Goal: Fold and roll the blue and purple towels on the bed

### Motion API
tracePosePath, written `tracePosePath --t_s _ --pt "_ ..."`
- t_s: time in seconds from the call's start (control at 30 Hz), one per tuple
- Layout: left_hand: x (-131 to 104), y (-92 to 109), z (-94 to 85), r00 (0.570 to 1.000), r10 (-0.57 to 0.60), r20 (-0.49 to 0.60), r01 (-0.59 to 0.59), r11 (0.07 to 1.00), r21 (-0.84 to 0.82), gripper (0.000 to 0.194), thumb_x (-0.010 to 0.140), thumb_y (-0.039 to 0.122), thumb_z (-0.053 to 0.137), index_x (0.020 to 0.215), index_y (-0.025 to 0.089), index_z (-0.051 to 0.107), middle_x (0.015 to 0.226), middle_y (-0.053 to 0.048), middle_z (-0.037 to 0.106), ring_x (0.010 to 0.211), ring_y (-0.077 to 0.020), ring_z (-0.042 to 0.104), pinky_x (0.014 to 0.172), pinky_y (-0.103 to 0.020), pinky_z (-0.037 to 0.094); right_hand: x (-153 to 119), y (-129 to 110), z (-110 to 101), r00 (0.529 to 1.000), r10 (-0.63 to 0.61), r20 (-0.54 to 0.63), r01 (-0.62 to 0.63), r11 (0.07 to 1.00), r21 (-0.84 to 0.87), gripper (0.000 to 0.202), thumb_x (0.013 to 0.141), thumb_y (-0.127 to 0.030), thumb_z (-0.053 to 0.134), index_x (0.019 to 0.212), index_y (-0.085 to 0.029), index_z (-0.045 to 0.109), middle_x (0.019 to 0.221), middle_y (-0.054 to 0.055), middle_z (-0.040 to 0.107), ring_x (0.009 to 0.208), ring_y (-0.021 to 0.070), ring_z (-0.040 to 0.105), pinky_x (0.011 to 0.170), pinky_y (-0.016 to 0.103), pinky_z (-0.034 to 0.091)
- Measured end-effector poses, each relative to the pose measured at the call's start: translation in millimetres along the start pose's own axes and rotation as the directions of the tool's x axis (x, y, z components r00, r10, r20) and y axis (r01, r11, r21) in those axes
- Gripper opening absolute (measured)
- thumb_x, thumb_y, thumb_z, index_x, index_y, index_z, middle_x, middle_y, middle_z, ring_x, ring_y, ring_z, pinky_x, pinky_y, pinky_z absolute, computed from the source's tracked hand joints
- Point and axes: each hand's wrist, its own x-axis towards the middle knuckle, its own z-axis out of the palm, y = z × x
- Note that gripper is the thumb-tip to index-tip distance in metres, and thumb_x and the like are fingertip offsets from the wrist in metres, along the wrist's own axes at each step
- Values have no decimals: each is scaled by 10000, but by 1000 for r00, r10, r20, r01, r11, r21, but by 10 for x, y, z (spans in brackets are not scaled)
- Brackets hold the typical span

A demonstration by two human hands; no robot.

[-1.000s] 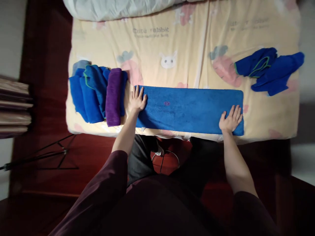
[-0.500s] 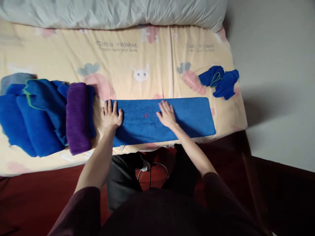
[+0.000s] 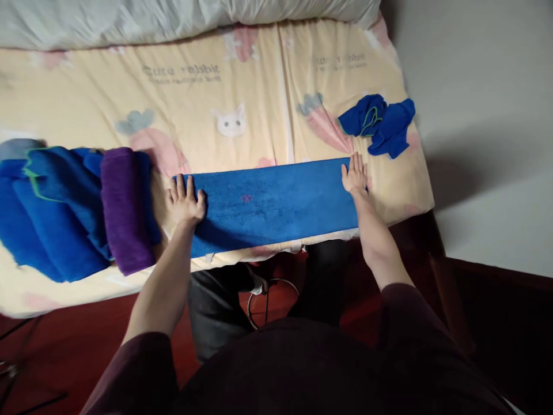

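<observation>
Head: left hand (image 3: 186, 202) splayed; right hand (image 3: 356, 176) flat; blue towel (image 3: 280, 199) beneath

One rectangular blue cloth (image 3: 276, 203), one folded purple towel (image 3: 125, 210), one crumpled blue cloth heap (image 3: 390, 131) and at least three blue towels (image 3: 60, 230) are seen.

The bed (image 3: 259, 124) looks bright, the lower right looks almost black — and a fuzzy shadow (image 3: 453, 176) sits on the wall (image 3: 488, 75) at right.

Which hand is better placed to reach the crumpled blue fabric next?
Probably the right hand: it rests on the flat blue towel near the crumpled fabric; the left hand is at the towel's opposite end.
</observation>
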Motion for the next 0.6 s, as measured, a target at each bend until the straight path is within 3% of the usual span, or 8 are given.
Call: tracePosePath --t_s 0.1,0.17,0.23,0.33,0.43,0.5,0.6 --pt "-119 72 -75 999 5 40 -4 1000 -16 740 1088 494 311 1697 75 331 1801 -176 167 1689 -350 81 1360 -606 60 -327 -211 76 990 -131 -47 133 990 52 712 1121 -386 288 1720 -17 178 1808 185 132 1701 290 59 1371 593 51" --pt "-390 51 -83 999 4 49 -4 1000 -11 743 1092 488 309 1703 64 312 1802 -185 147 1690 -348 71 1361 -601 63 -659 -230 178 954 -297 -39 299 947 114 714 1112 -393 320 1730 -60 191 1806 159 168 1700 266 92 1380 565 69" --pt "-794 -37 -74 999 -7 46 7 1000 -2 745 1099 492 287 1711 66 293 1804 -184 139 1691 -332 83 1369 -563 78 -972 -40 270 920 -392 -26 391 907 159 691 1107 -394 334 1725 -96 253 1789 138 250 1687 243 173 1385 531 108" --pt "-1397 -234 -78 1000 5 21 -5 1000 9 754 1101 494 257 1714 56 283 1803 -182 153 1692 -310 97 1376 -519 82 -1246 514 317 960 -260 -105 274 950 153 647 1114 -375 282 1697 -100 343 1761 156 320 1670 244 242 1373 538 163" --pt "-1736 -380 -107 998 45 31 -45 999 -3 782 1093 488 251 1705 2 259 1796 -213 148 1694 -314 76 1376 -520 77 -1286 989 248 968 -227 -105 240 962 132 626 1110 -350 280 1677 -106 387 1738 156 372 1658 232 277 1369 543 167" --pt "-1863 -408 -131 998 49 43 -48 999 -6 799 1087 483 249 1696 -34 239 1791 -239 133 1694 -325 56 1373 -536 74 -1281 1095 162 979 -173 -109 185 975 120 619 1102 -342 297 1654 -90 420 1720 165 405 1662 253 265 1365 585 128" --pt "-2170 -374 -152 998 17 68 -17 1000 5 809 1077 474 255 1689 -54 227 1787 -256 118 1694 -333 39 1371 -548 79 -1421 896 41 979 -45 -201 81 981 176 608 1088 -355 337 1598 -62 493 1692 202 438 1664 302 247 1348 639 121"
